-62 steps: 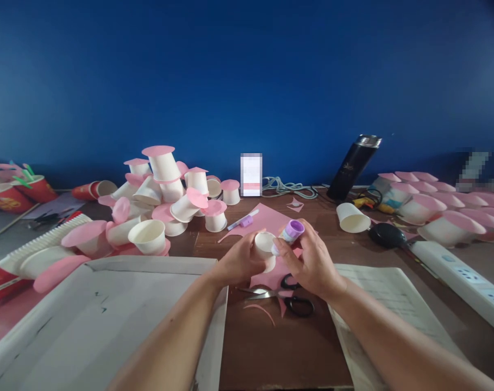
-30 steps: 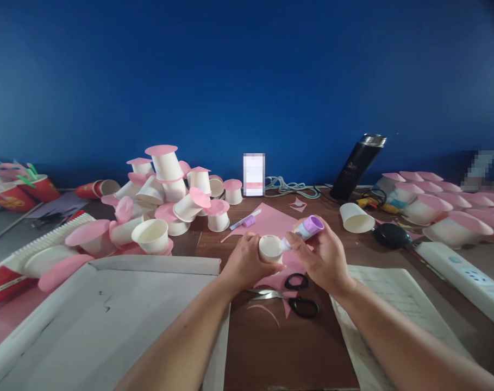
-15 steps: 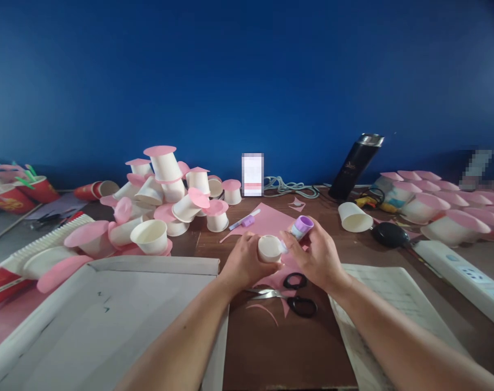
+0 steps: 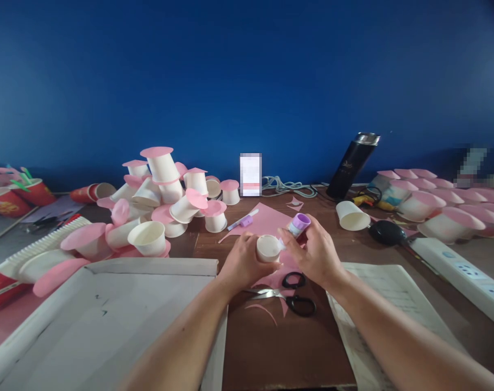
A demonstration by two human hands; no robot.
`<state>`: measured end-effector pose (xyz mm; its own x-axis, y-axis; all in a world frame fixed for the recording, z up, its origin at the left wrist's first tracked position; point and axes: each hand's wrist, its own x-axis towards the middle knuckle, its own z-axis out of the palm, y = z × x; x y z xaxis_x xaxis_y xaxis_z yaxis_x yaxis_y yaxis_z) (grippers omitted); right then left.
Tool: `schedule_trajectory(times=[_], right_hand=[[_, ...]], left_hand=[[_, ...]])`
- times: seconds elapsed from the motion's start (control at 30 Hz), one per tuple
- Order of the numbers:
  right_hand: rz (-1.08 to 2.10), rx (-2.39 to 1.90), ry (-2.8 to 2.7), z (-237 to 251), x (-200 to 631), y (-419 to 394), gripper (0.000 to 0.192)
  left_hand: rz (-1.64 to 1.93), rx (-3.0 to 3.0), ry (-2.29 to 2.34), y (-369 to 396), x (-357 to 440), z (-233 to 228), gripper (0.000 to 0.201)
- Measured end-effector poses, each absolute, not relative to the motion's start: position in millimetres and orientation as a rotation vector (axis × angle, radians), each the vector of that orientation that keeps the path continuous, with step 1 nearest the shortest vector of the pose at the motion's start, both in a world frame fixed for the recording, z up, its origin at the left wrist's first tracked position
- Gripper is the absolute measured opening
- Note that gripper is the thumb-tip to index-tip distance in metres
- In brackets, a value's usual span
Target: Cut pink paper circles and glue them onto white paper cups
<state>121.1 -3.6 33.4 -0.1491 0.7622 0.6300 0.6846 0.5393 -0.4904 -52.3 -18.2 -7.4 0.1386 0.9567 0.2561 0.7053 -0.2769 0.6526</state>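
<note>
Your left hand stays wrapped around the small paper cup. Your right hand, gripping the purple-capped glue stick, has tipped it steeper against the cup's rim than a second ago.

— What's above the scissors?
— The left hand grips a white paper cup; the right hand presses a purple-capped glue stick against it.
</note>
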Motion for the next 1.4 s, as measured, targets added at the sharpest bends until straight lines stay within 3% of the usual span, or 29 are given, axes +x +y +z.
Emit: schedule_trajectory(times=[0.33,0.73,1.4], right_hand=[[0.028,-1.219,-1.88,31,125,2,0.023],[0.52,-1.149,-1.663,30,124,-3,0.028],[0.332,-1.187,-1.848,36,120,-8,0.025]], left_hand=[[0.893,2.021,1.581,-19,-54,-3,0.049],[0.864,2.022,1.609,-20,-53,-1,0.052],[0.897,2.063,1.639,-19,-53,-4,0.043]])
